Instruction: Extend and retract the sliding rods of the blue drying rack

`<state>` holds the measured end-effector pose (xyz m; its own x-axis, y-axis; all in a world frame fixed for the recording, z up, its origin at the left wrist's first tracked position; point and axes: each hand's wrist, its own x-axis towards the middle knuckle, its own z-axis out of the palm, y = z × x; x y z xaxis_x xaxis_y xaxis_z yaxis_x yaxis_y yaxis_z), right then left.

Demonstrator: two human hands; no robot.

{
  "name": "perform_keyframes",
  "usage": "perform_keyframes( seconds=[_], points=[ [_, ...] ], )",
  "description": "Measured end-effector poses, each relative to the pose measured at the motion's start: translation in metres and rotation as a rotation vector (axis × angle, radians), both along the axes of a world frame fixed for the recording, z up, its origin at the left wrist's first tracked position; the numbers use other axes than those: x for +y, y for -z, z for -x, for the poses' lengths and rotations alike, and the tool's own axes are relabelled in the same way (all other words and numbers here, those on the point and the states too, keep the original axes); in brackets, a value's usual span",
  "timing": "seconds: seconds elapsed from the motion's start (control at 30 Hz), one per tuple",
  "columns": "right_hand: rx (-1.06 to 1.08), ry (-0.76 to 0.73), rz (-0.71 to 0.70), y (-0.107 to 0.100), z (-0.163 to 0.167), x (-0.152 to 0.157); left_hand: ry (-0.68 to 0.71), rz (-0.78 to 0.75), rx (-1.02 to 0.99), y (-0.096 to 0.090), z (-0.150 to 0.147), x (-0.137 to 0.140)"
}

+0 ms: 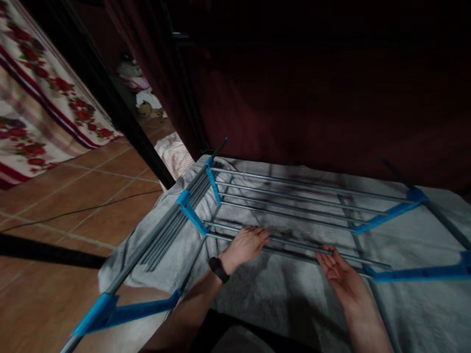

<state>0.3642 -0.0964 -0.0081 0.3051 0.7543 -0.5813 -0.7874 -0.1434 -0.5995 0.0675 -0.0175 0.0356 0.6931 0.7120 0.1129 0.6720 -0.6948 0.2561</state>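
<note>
A metal rod [294, 243] runs across in front of me, its left end by a blue plastic bracket [194, 219] and its right end lying over another blue bracket [423, 273]. My left hand [247, 246], with a black band on the wrist, is closed over this rod from above. Palm up, my right hand [340, 274] grips the same rod farther right, fingers under it and thumb at its side. A second rod [294, 256] lies just below and is fitted between the brackets. Several fitted rods [294, 195] cross the rack frame beyond.
Several rods [167, 233] lie side by side on the grey blanket [290, 294] at left. Dark posts [121, 113] stand around the bed, with a maroon curtain [312, 113] behind. A cable [91, 202] crosses the tiled floor [99, 196].
</note>
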Motion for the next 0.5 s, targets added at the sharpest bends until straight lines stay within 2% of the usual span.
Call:
perform_keyframes(
  seconds=[0.13,0.3,0.4,0.5],
  points=[
    [-0.061,-0.027,-0.029,-0.009,0.004,-0.005,0.006,-0.020,0.016,0.001,-0.001,-0.005],
    [-0.152,-0.024,-0.045,-0.017,0.011,-0.033,0.018,-0.052,0.035,-0.005,-0.003,-0.006],
    [-0.137,-0.042,0.019,-0.010,0.008,-0.053,0.033,-0.048,0.035,-0.010,-0.004,-0.009],
    [-0.124,-0.024,0.125,0.004,-0.005,-0.070,0.062,-0.050,0.032,-0.015,-0.006,-0.014]
  ],
)
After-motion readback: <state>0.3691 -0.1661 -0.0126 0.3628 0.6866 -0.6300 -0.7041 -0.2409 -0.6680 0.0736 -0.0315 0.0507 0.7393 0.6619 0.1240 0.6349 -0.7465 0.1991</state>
